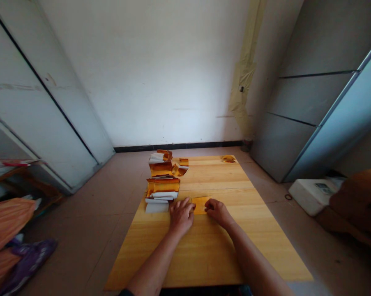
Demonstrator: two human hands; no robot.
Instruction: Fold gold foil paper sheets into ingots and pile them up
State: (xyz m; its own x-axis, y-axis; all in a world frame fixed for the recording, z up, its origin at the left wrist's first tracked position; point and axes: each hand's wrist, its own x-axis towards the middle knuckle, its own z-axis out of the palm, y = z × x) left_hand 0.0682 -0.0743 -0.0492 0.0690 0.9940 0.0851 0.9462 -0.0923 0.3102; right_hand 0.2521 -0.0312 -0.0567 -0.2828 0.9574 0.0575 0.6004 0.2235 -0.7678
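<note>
A thin amber film sheet (200, 206) lies on the wooden table between my hands. My left hand (181, 213) is at its left edge, fingers bent and thumb against the film. At the right edge, my right hand (218, 211) has its fingertips pinched on the sheet, with the other fingers curled in. Just left of my left hand are a white paper piece (157, 206) and a stack of amber film pieces (163, 187) with white paper among them. Farther back sit more curled amber film pieces (160, 168).
A small crumpled amber piece (228, 158) lies at the table's (250, 246) far right corner. Beyond the table is a white wall (173, 82). Grey cabinets (299, 123) stand on the right, with a white foam box (310, 195) on the floor. Bags (31, 259) lie at left.
</note>
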